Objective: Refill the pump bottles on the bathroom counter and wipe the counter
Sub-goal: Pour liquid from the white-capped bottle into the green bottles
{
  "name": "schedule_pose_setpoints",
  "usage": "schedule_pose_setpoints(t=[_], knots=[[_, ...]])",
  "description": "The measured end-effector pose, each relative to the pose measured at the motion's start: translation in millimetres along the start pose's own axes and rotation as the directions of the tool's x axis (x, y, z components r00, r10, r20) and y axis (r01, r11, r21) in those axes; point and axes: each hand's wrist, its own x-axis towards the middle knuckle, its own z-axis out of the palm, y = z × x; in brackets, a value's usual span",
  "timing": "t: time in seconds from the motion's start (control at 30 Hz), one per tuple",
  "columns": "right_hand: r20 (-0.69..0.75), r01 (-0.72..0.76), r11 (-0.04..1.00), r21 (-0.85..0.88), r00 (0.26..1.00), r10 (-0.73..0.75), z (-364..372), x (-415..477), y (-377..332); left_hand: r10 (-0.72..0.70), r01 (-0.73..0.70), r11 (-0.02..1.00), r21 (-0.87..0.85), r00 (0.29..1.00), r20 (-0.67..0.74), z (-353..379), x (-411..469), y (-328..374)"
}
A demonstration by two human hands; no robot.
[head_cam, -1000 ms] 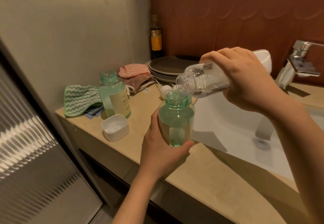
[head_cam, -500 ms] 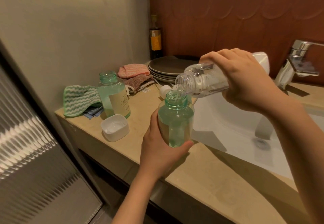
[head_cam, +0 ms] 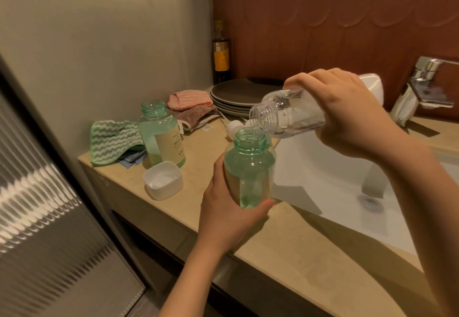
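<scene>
Clear bottle (head_cam: 285,115) in right hand (head_cam: 347,113) tilts over rim of green bottle (head_cam: 248,167).

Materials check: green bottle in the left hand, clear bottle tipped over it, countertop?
The green bottle looks like glossy tinted transparent plastic: liquid shows through, moulded threaded neck; glass not excluded. The clear bottle seems thin clear plastic: ribbed threads, highlights. The countertop looks like polished beige stone or a stone-look composite: faint mottling, soft sheen.
</scene>
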Motion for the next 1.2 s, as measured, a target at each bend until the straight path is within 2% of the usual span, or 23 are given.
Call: schedule_pose_setpoints(t=[1.2], knots=[[-0.010, 0.012, 1.000, -0.009, 1.000, -0.012, -0.1, -0.5, -0.1, -0.005, 0.005, 1.000, 0.006, 1.000, 0.002, 0.1, 0.3, -1.9]])
